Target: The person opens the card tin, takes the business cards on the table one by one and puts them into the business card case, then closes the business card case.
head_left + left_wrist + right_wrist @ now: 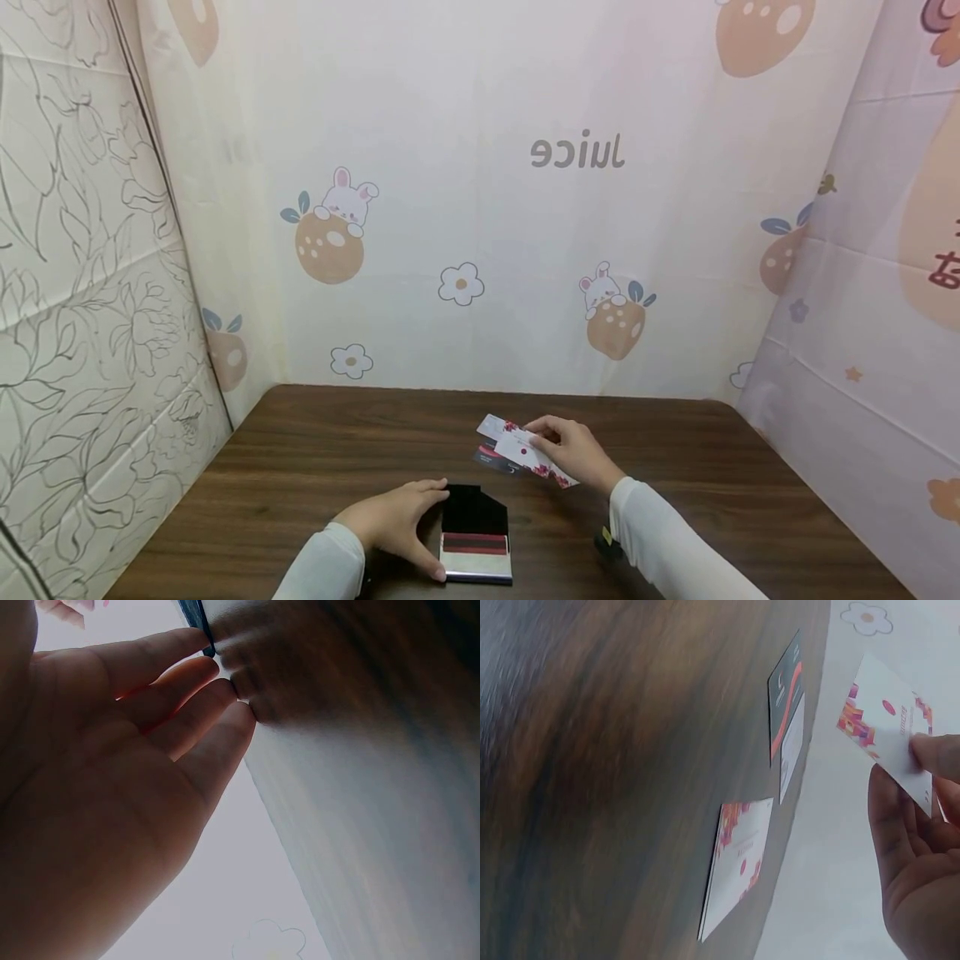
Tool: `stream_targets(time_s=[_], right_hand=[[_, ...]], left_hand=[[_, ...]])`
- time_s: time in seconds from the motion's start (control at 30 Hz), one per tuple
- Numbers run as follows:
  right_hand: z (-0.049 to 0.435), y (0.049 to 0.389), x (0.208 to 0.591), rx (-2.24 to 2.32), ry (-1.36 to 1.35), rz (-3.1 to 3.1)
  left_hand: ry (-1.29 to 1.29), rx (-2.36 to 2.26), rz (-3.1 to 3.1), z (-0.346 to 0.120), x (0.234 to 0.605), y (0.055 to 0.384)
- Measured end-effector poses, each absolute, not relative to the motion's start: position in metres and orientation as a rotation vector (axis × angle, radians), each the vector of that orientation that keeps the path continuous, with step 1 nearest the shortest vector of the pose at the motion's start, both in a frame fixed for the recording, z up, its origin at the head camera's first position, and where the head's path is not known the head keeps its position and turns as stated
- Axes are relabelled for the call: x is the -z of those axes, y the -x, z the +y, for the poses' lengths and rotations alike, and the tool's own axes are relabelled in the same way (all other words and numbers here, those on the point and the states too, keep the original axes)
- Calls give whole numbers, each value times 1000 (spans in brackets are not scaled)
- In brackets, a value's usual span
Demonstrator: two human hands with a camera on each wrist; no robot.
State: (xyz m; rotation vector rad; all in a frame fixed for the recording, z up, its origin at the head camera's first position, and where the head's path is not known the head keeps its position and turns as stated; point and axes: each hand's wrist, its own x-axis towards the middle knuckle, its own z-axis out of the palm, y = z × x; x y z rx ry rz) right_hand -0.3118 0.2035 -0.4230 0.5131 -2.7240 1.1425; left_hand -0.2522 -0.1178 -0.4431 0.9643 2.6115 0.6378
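A card case (475,568) with a silvery front lies opened near the table's front, its black flap (471,512) spread away from me. Dark red and black bands show inside it. My left hand (397,521) rests along its left side, thumb at the near corner and forefinger by the flap; in the left wrist view the fingers are fairly straight. Between thumb and fingers, my right hand (576,452) pinches a white business card (889,724) with red and purple print, above the table. Below it lie a small stack of similar white cards (739,862), a dark card (784,697) and a pale card (793,754).
The brown wooden table (300,458) meets a patterned curtain (480,208) at its far edge, with more curtains left and right. A dark object with a yellow mark (608,542) shows beside the right sleeve; its kind is unclear.
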Motion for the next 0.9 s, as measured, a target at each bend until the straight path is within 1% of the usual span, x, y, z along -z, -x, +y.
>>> stream_targets(time_s=[0.3,0.6,0.9], right_hand=[[193,306,422,-1201,-683,-2766],[172,295,421,-1213,-931,-2789],[157,284,425,-1271,-1063,-2846]], left_hand=[[-954,-633,2617,-117,443,252],[-953,-628,2627,-117,445,254],[-952,-635,2630,-117,445,255]])
